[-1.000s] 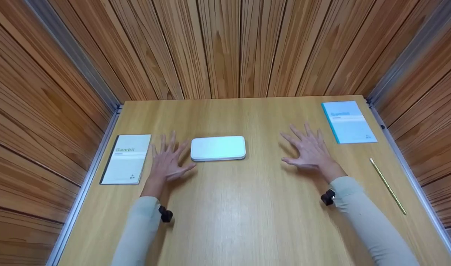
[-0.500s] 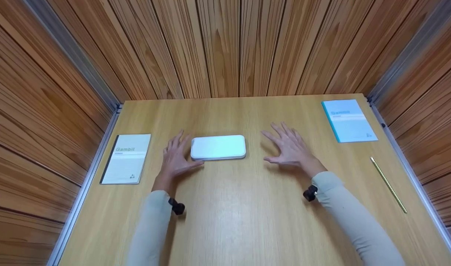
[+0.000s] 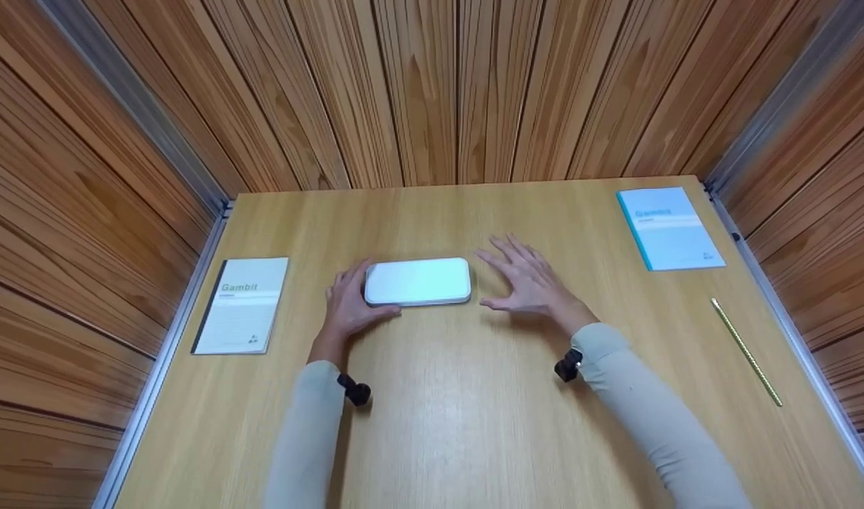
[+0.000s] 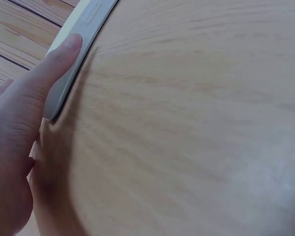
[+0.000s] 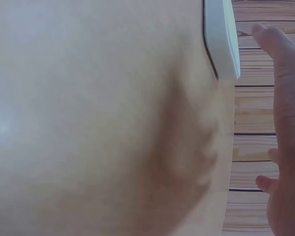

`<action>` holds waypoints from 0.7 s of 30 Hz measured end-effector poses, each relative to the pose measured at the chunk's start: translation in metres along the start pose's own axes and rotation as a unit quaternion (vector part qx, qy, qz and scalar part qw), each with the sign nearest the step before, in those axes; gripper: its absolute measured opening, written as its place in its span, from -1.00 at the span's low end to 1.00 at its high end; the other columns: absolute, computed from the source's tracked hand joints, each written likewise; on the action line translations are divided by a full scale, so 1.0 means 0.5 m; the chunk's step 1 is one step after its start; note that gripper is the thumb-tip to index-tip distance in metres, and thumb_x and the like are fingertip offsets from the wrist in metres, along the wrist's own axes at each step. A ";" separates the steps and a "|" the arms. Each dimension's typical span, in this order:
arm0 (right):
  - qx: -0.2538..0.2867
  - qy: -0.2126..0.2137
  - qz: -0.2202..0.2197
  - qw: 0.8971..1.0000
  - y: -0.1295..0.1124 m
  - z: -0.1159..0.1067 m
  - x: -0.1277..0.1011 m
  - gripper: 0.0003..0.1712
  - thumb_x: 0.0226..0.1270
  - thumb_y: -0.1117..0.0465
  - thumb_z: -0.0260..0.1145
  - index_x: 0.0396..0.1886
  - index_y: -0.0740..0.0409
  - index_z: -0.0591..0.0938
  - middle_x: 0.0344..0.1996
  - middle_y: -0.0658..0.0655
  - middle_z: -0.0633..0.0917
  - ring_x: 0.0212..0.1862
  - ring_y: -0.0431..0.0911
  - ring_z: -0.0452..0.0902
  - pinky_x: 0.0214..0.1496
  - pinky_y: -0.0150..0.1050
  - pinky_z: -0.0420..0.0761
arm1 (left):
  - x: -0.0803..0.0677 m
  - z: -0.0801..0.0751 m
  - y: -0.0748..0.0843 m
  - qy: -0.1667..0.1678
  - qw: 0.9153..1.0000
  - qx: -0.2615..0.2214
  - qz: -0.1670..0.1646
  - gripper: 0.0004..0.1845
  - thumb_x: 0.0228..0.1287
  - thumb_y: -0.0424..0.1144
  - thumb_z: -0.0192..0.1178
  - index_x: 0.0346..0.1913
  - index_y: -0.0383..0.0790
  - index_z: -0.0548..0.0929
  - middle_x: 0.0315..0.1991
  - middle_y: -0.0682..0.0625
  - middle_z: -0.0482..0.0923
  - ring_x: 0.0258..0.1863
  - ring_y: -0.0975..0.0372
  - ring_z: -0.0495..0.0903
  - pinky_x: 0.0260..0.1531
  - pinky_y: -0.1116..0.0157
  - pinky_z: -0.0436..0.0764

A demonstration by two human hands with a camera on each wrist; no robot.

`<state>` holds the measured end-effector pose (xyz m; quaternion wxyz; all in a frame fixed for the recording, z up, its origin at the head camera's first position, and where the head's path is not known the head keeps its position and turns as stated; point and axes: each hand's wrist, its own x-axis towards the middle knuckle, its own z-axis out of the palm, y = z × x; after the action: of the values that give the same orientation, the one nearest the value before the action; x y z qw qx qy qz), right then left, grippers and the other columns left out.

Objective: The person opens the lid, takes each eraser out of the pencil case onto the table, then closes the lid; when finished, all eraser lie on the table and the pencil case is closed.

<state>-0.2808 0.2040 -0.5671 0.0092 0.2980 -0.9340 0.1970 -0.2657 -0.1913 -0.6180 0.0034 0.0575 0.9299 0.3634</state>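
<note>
Toward the far edge of the counter [image 3: 460, 424], a white case [image 3: 418, 283] within reach on both sides

Left of the counter's centre, the case lies flat, its long sides roughly parallel to the far edge. The left hand [image 3: 351, 304] curls round its left end, thumb along the near long side. Just beyond its right end, the right hand [image 3: 531, 286] is apart from it, fingers spread wide and holding nothing. Near the counter's left edge lies a notebook with a dark spine [image 3: 242, 307]; at the far right corner, a notebook with a blue spine [image 3: 671, 227]. Along the right edge, nearer the person, a thin gold stick [image 3: 746, 351] lies slantwise.
</note>
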 end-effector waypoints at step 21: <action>0.140 -0.006 -0.008 0.990 -0.061 0.070 0.079 0.19 0.27 -0.20 0.71 0.80 -0.05 0.37 0.83 0.38 0.21 0.85 0.48 -0.02 0.71 0.64 0.14 | -0.001 0.017 -0.014 0.028 1.000 -0.001 -0.006 0.15 0.11 0.41 0.65 0.72 0.08 0.45 0.66 -0.10 0.51 0.61 -0.11 0.31 0.53 -0.19 0.20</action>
<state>-0.2928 0.1464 -0.5828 -0.0366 0.3049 -0.8947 0.3243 -0.2653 -0.1906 -0.6292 -0.0204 0.0417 0.9294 0.3661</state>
